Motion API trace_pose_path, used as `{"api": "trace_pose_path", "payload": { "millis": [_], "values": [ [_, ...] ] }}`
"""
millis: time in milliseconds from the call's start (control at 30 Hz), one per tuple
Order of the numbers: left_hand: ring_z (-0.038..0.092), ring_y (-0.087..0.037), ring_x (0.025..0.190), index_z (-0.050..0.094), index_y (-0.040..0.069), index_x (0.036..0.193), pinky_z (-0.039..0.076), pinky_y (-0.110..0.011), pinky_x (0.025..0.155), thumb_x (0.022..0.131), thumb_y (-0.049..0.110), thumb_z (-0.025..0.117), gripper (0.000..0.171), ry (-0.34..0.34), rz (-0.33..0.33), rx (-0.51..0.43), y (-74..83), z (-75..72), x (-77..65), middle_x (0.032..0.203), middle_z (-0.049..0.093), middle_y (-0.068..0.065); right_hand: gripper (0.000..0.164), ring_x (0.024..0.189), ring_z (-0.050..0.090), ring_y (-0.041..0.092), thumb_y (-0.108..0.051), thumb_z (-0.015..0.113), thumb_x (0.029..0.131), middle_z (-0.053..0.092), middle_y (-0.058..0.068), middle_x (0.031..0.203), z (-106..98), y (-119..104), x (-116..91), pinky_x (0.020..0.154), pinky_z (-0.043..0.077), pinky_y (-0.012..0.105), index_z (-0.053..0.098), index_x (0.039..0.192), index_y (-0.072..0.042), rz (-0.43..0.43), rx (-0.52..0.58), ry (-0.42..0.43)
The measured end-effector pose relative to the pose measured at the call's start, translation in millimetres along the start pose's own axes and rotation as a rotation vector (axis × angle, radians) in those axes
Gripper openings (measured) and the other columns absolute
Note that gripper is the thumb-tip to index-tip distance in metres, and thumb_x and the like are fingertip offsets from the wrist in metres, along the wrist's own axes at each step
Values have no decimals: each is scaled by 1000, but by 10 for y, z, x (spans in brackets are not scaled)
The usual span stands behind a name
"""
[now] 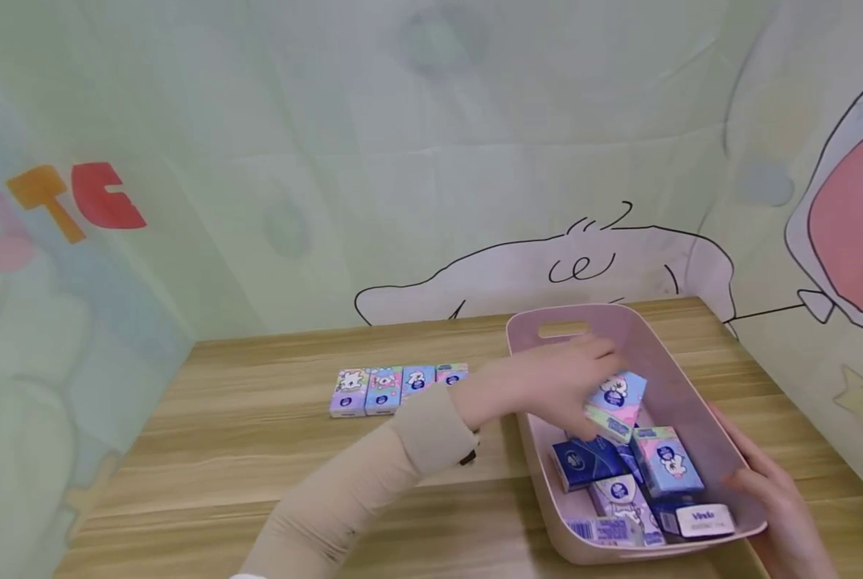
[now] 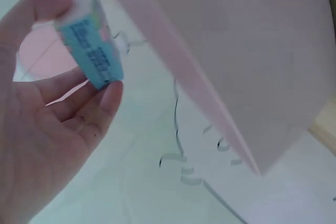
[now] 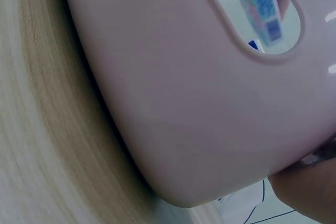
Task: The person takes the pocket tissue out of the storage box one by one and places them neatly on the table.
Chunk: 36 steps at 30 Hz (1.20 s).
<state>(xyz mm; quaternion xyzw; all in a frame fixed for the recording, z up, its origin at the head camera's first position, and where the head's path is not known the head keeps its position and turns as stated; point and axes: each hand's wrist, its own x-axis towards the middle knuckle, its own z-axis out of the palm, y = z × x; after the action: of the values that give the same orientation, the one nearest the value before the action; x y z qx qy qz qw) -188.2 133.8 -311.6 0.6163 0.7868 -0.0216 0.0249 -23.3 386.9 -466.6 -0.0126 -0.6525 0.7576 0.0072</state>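
Note:
My left hand (image 1: 572, 378) pinches a small pastel tissue pack (image 1: 622, 398) over the pink plastic basket (image 1: 666, 354). In the left wrist view the thumb and fingertips hold the tissue pack (image 2: 86, 43) by its opposite ends. At the near right corner, my right hand (image 1: 782, 494) grips the basket's rim, thumb at the top edge. Below the held pack lie a dark blue tissue pack (image 1: 586, 462), a blue-and-pink one (image 1: 668, 462), a lilac one (image 1: 622, 503) and a white-ended Vinda pack (image 1: 704, 520). The right wrist view shows the basket's outer end (image 3: 173, 93).
Left of the basket, several pastel tissue packs (image 1: 384, 390) stand side by side in a row on the wooden table (image 1: 250, 450). A small dark object (image 1: 469, 457) shows beside the left cuff. A printed cloth backdrop (image 1: 293, 161) hangs behind the table.

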Motion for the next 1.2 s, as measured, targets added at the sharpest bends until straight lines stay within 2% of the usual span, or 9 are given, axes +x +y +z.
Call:
{"api": "trace_pose_path", "payload": {
  "millis": [133, 267, 467, 567, 833, 1200],
  "values": [
    [41, -12, 125, 44, 13, 140, 35, -18, 108, 73, 41, 76, 79, 134, -25, -131, -99, -88, -256, 135, 49, 0, 70, 112, 49, -10, 5, 29, 95, 45, -33, 135, 5, -12, 8, 81, 45, 18, 13, 154, -31, 12, -7, 8],
    [36, -17, 134, 41, 13, 144, 30, -26, 116, 73, 39, 78, 84, 214, -63, -239, -175, -90, -506, 139, 46, -2, 70, 112, 50, -9, 6, 27, 95, 46, -33, 136, -2, -20, 14, 81, 45, 18, 13, 154, -30, -1, 7, -9],
    [38, -14, 128, 37, 16, 147, 39, -29, 110, 71, 32, 81, 89, 248, -174, -337, -261, -17, -878, 140, 44, -1, 70, 113, 49, -11, 7, 27, 95, 45, -32, 137, -13, -21, 20, 82, 44, 15, 13, 154, -28, -10, 14, -19],
    [40, -13, 127, 41, 14, 144, 42, -30, 109, 70, 29, 80, 85, 262, -228, -370, -318, 41, -1077, 140, 44, -1, 71, 114, 49, -10, 8, 26, 95, 46, -30, 137, -18, -13, 17, 82, 44, 15, 14, 154, -28, -27, 24, -26],
    [49, -14, 115, 45, 14, 140, 48, -34, 97, 69, 23, 78, 79, 302, -350, -464, -468, 327, -1563, 139, 47, 0, 72, 116, 52, -6, 11, 24, 93, 49, -25, 138, -48, 6, 16, 85, 46, 15, 14, 154, -26, -70, 76, -65],
    [47, -24, 126, 45, 9, 141, 44, -46, 105, 68, 14, 79, 80, 340, -506, -500, -592, 695, -1987, 143, 44, -7, 74, 113, 53, -5, 13, 24, 92, 51, -25, 136, -78, 6, 0, 84, 46, 15, 15, 154, -27, -53, 97, -57]
  ]
}}
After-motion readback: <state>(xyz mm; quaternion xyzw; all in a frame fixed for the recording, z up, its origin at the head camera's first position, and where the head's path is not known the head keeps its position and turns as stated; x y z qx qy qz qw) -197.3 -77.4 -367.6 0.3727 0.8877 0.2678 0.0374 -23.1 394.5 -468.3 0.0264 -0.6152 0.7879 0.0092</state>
